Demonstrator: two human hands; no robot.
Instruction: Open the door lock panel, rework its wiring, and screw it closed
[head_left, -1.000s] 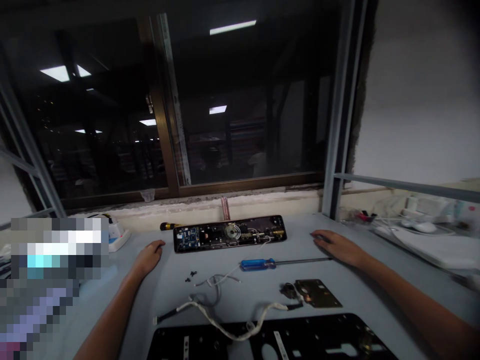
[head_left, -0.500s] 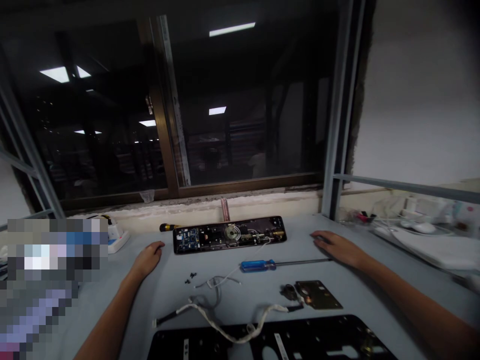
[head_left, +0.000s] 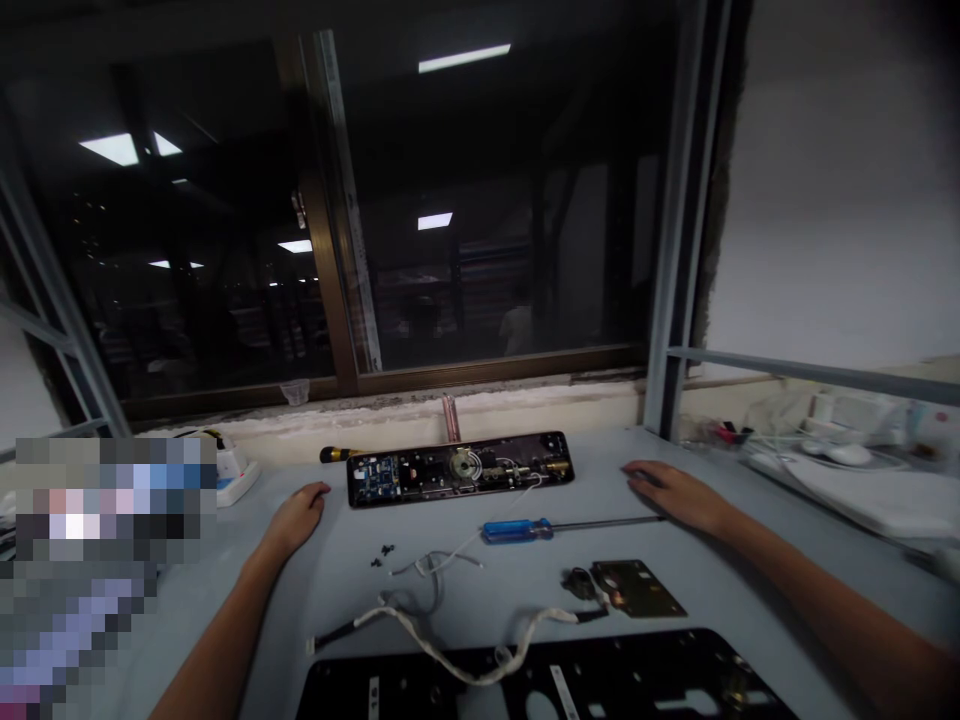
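My left hand (head_left: 300, 513) rests on the grey-blue table, left of a long black housing, holding nothing, its fingers loosely bent. On the other side, my right hand (head_left: 667, 490) lies on the table with fingers stretched out and nothing in them. Between them sits the open black housing (head_left: 435, 490), with a blue circuit board (head_left: 376, 482) at its left end. A screwdriver with a blue handle (head_left: 517, 531) lies in front of it, its shaft tip close to my right hand. Several small black screws (head_left: 386, 550) are grouped at centre left.
A black plate with cutouts (head_left: 637, 670) lies at the front edge, a white wrapped cable (head_left: 420, 645) across it. Behind that is a brass-coloured plate (head_left: 637, 588). A yellow-and-black tool handle (head_left: 337, 455) sits behind the housing. White devices and cables (head_left: 840, 480) occupy the right.
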